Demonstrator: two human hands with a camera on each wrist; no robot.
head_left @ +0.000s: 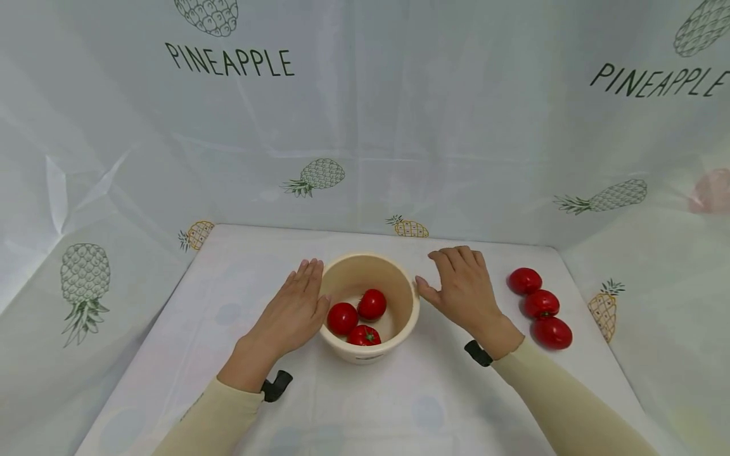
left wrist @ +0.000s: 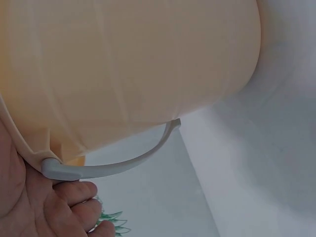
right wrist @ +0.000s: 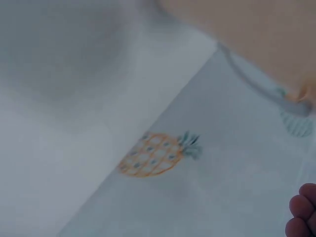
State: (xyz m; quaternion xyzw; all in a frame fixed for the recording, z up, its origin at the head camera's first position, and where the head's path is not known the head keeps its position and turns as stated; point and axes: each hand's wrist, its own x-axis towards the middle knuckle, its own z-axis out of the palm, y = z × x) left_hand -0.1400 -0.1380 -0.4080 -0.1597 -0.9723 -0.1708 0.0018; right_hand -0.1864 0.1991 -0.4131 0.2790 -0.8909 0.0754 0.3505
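A cream bucket (head_left: 371, 266) stands on the table with three red tomatoes (head_left: 372, 305) inside it. Along its left rim lies my left hand (head_left: 293, 310), fingers straight and held together, thumb at the rim. In the left wrist view the palm and fingers (left wrist: 74, 202) are right by the rim and the end of the grey handle (left wrist: 118, 169), which hangs along the bucket's far side. To the right of the bucket is my right hand (head_left: 462, 288), holding nothing, its fingers spread from the thumb and the thumb tip close to the rim.
Three more tomatoes (head_left: 541, 304) lie in a row on the white table (head_left: 365, 411), right of my right hand. A sheet printed with pineapples (head_left: 365, 126) rises behind the table and along both sides. Each wrist wears a black strap (head_left: 478, 353).
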